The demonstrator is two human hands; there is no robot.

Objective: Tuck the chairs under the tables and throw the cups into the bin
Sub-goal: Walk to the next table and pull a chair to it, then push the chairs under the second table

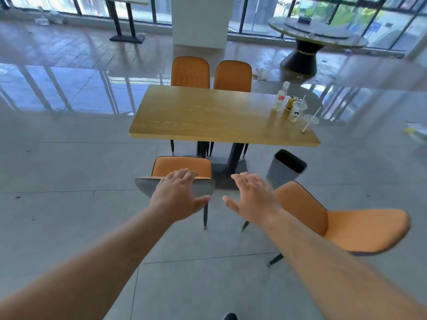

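Note:
A wooden table (208,116) stands ahead. An orange chair (182,168) with a grey back faces it, pulled out from the near side. My left hand (179,196) lies spread over the top of that chair's back, fingers apart. My right hand (253,197) hovers open in the air just right of it, holding nothing. A second orange chair (360,227) stands turned away at the right, well clear of the table. Two plastic cups with straws (297,112) (310,120) stand at the table's right end. A grey bin (286,167) sits on the floor below that end.
Two more orange chairs (190,71) (232,76) sit tucked at the table's far side. A clear bottle (280,97) and a can (291,102) stand by the cups. A round table (316,33) is at the back right, a white pillar (199,19) behind.

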